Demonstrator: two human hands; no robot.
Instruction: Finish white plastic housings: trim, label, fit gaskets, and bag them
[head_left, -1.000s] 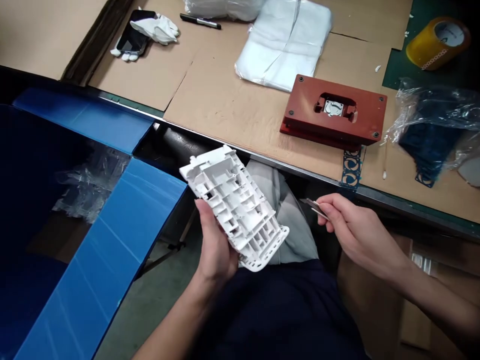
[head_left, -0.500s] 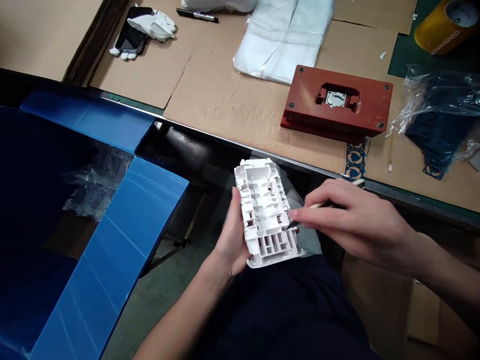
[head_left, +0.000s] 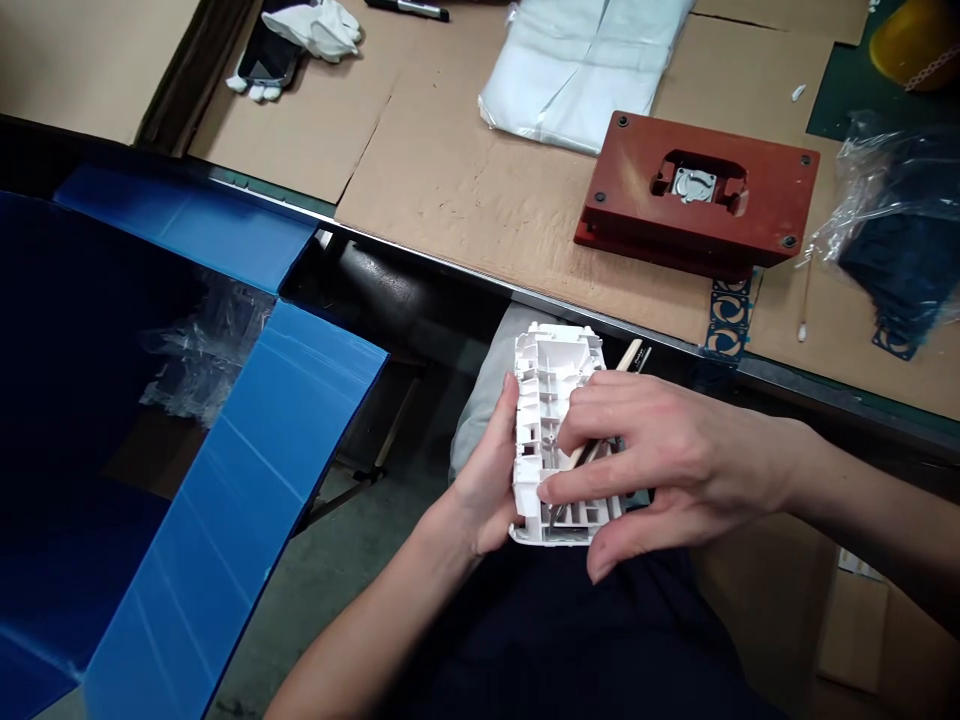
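Observation:
My left hand [head_left: 484,495] grips a white plastic housing [head_left: 529,485] by its left side, with the thumb along the edge. The ribbed, compartmented inside of the housing faces up, over my lap. My right hand [head_left: 675,455] reaches across from the right and covers part of it. Slim tweezers [head_left: 628,362], beige and black, slant between the right fingers, with their tips down in the lower compartments. The right index fingertip is at the housing, while the thumb stands apart below. Whether the tips pinch anything is too small to tell.
On the cardboard-covered bench [head_left: 450,190] sit a red-brown fixture [head_left: 765,165] holding a metal part, a white bagged stack [head_left: 577,75], a cotton swab [head_left: 803,300], blue fan-patterned strips [head_left: 727,320] and a glove [head_left: 322,30] with a phone. A blue bin [head_left: 225,480] stands at left.
My right hand has moved left over the housing, turning so the tweezers point down into its lower left compartments. The housing has shifted slightly right in view; the left hand keeps its grip.

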